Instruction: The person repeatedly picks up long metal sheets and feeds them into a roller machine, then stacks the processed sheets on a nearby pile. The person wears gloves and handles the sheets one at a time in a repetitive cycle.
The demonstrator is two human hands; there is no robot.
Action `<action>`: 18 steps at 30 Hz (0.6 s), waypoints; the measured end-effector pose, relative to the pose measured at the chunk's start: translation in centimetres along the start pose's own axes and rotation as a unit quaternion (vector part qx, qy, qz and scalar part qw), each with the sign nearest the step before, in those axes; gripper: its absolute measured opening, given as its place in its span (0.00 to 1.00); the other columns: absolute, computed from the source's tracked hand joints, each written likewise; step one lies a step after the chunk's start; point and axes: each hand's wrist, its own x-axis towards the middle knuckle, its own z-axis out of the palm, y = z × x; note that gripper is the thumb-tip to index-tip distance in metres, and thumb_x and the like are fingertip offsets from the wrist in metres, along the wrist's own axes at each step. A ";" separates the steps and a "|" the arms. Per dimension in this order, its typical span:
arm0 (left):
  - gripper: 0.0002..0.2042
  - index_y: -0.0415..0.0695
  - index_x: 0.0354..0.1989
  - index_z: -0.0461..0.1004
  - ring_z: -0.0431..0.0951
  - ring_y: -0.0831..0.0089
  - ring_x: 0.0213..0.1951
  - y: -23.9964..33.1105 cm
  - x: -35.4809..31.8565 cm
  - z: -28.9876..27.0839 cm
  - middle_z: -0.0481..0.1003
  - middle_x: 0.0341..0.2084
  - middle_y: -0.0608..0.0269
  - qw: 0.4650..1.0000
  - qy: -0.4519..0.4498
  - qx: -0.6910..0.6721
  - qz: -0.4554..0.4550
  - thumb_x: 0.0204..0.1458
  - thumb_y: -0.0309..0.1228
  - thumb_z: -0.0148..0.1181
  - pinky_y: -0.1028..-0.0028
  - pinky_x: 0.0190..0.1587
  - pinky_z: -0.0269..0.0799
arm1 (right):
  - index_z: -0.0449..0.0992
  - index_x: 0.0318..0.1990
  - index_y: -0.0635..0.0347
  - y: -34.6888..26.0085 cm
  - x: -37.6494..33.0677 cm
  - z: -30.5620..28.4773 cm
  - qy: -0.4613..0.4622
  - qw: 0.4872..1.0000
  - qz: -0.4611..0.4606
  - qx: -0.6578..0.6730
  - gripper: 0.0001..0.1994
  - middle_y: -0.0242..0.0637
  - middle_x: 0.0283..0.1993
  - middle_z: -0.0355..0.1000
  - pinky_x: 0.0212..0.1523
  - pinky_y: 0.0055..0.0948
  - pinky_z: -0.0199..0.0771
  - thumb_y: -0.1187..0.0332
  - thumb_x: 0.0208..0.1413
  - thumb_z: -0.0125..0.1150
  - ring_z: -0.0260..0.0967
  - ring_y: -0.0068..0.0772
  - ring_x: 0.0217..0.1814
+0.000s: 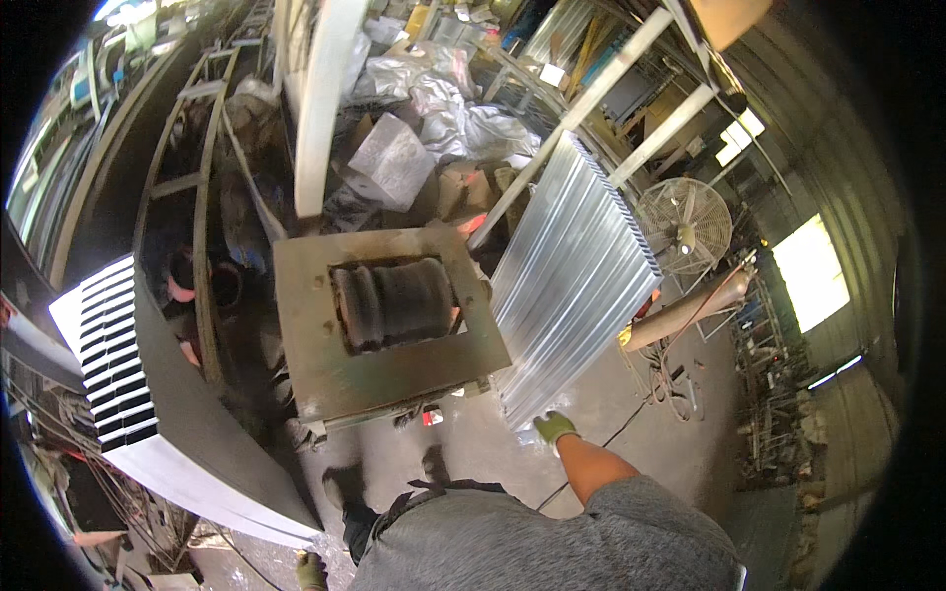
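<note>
And over on the far left we have the left stack [192, 424], metal lengths packed tight, slotted ends facing out, long axis slanting from upper left down to lower right, and look where that lower end arrives: just beside the left hand [311, 569], gloved, down at the bottom edge! Its grip? Too small and cut off; I cannot tell whether it holds anything. Behind that stack, a ladder [205, 197] climbs away

Into the middle now, the machine [296, 374], broad metal top, dark roller [399, 300] sunk in its opening, splitting the two stacks apart; a red-and-white packet [432, 418] lies on the floor [483, 438] just below it

Then the right stack [576, 266], silver and ribbed, its long axis running the opposite slant, upper right down to lower left, and its lower end comes in right beside the right hand [554, 426], green glove, arm stretched out! That hand is clearly the nearer one here, with the stack up and away from it; fingers look curled, but contact and grip I cannot tell

Out right, a round fan [686, 227] and a rusty cylinder [695, 310] leaning below it
</note>
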 end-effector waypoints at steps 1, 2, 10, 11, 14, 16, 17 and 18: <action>0.09 0.53 0.49 0.81 0.78 0.71 0.27 1.2 0.1 0.8 0.81 0.32 0.65 0.998 0.012 -0.039 0.054 0.65 0.37 0.61 0.66 0.23 0.67 | 0.68 0.78 0.57 1.0 1.2 -1.3 0.036 0.998 0.023 0.036 0.42 0.54 0.79 0.66 0.80 0.47 0.64 0.37 0.64 0.58 0.64 0.58 0.81; 0.12 0.51 0.55 0.80 0.78 0.71 0.27 2.5 0.6 2.2 0.82 0.36 0.66 0.990 0.083 -0.054 0.103 0.66 0.37 0.63 0.69 0.23 0.66 | 0.66 0.79 0.58 2.1 2.2 -2.6 0.076 0.994 0.041 0.069 0.45 0.56 0.79 0.66 0.80 0.47 0.63 0.36 0.63 0.59 0.64 0.59 0.81; 0.14 0.44 0.41 0.85 0.82 0.67 0.31 2.2 -5.4 9.5 0.84 0.34 0.61 0.974 0.074 0.058 0.205 0.64 0.43 0.66 0.65 0.33 0.78 | 0.51 0.85 0.57 8.6 16.4 -11.9 0.276 0.932 0.069 0.225 0.57 0.58 0.85 0.55 0.80 0.50 0.64 0.31 0.57 0.67 0.57 0.60 0.85; 0.15 0.42 0.45 0.85 0.82 0.66 0.37 0.8 -7.2 10.0 0.85 0.39 0.60 0.970 0.072 0.132 0.191 0.65 0.43 0.66 0.65 0.40 0.78 | 0.51 0.85 0.57 9.2 18.1 -12.8 0.297 0.920 0.065 0.246 0.58 0.57 0.85 0.55 0.80 0.50 0.63 0.31 0.56 0.68 0.56 0.60 0.85; 0.22 0.38 0.56 0.85 0.82 0.65 0.54 -3.3 -10.6 13.1 0.86 0.51 0.54 0.929 0.062 0.338 0.141 0.67 0.45 0.65 0.64 0.60 0.78 | 0.50 0.85 0.57 9.6 22.7 -15.7 0.349 0.898 0.037 0.266 0.60 0.56 0.84 0.56 0.80 0.50 0.64 0.33 0.54 0.71 0.58 0.60 0.84; 0.19 0.39 0.52 0.84 0.80 0.68 0.49 -4.0 -12.5 13.4 0.84 0.46 0.58 0.918 0.077 0.362 0.145 0.67 0.44 0.66 0.65 0.54 0.76 | 0.51 0.84 0.61 9.8 24.8 -17.5 0.361 0.890 0.015 0.277 0.62 0.60 0.83 0.57 0.78 0.50 0.66 0.31 0.52 0.72 0.60 0.62 0.82; 0.17 0.41 0.49 0.84 0.78 0.69 0.46 -3.7 -13.1 13.5 0.83 0.43 0.61 0.913 0.083 0.371 0.146 0.67 0.44 0.66 0.66 0.51 0.75 | 0.51 0.84 0.63 9.9 25.6 -18.3 0.363 0.888 0.008 0.280 0.63 0.63 0.83 0.57 0.77 0.50 0.67 0.30 0.51 0.72 0.62 0.63 0.81; 0.15 0.42 0.45 0.83 0.76 0.71 0.43 -3.2 -13.6 13.4 0.81 0.40 0.64 0.910 0.088 0.376 0.149 0.67 0.43 0.66 0.67 0.47 0.73 | 0.51 0.84 0.63 10.0 26.2 -18.7 0.375 0.878 -0.008 0.297 0.63 0.63 0.83 0.57 0.77 0.50 0.67 0.30 0.50 0.72 0.62 0.63 0.81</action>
